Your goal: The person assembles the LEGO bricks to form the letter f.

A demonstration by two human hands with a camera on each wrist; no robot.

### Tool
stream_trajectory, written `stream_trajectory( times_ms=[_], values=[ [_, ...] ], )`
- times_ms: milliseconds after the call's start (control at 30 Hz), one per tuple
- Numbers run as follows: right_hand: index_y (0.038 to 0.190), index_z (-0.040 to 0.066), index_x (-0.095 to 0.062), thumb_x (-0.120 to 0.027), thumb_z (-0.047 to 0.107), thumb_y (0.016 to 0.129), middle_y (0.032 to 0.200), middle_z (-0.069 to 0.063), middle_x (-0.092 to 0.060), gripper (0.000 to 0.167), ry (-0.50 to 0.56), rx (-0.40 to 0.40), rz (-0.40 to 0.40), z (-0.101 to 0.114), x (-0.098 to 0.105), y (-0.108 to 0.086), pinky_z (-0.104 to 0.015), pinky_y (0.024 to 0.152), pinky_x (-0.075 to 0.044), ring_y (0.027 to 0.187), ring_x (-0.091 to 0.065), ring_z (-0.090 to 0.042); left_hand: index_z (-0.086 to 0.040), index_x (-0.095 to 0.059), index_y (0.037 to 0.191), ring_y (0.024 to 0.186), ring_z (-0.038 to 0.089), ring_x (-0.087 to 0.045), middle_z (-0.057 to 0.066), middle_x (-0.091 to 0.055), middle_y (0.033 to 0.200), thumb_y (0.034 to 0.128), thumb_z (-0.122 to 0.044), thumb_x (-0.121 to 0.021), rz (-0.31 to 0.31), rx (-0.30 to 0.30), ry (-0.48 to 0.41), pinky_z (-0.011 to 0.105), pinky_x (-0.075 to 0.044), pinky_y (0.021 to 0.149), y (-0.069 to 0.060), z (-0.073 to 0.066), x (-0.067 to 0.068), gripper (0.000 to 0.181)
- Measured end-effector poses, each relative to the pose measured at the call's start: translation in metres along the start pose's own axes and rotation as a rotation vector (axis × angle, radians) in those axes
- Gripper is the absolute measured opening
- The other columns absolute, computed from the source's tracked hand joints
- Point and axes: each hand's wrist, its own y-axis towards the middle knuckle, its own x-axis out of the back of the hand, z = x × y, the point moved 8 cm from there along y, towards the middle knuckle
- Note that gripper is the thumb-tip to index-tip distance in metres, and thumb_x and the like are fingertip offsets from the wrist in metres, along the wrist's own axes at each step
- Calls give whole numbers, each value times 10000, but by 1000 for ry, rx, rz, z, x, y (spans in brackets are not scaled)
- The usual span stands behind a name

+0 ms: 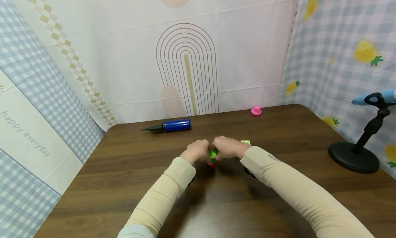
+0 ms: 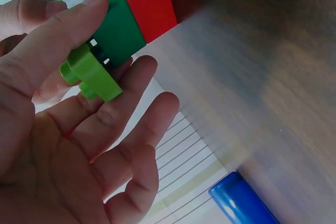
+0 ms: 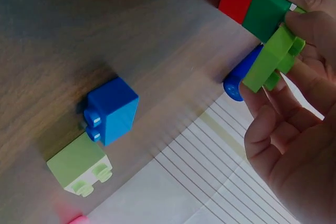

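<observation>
My left hand [image 1: 198, 151] and right hand [image 1: 228, 147] meet over a small stack of toy building bricks. A red brick [image 2: 148, 6] forms the bottom, with a dark green brick [image 2: 119, 30] above it and a wider lime green brick [image 3: 273, 59] on top. The thumb and fingers of my left hand pinch the stack around the dark green and lime bricks. From the other side my right hand pinches the lime brick. Whether the red brick touches the table cannot be told. A loose blue brick [image 3: 112, 111] and a pale green brick [image 3: 79, 163] lie by the right hand.
A blue hand pump [image 1: 177, 125] lies toward the back of the wooden table [image 1: 123, 183]. At the back right sits a pink rubber duck [image 1: 256, 110]. A black stand [image 1: 354, 157] holding a light blue object [image 1: 388, 96] is at the far right. Patterned cloth hangs behind.
</observation>
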Motion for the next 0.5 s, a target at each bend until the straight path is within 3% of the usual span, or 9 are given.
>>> stream_trajectory(
  times_ms=[367, 500],
  values=[
    [718, 112, -582, -668, 54, 679, 627, 40, -488, 111, 21, 66, -29, 5, 1, 2, -256, 525, -347, 587, -395, -110, -154, -604, 742, 647, 150, -504, -28, -542, 693, 550, -266, -816, -9, 19, -5, 324, -403, 529, 0, 1, 0, 308],
    [733, 115, -584, -668, 49, 678, 642, 32, -504, 120, 26, 52, -18, 4, 1, 3, -252, 523, -355, 582, -405, -108, -153, -607, 736, 645, 149, -506, -27, -544, 688, 551, -270, -817, -19, 23, -16, 320, -403, 527, 0, 1, -1, 303]
  ],
)
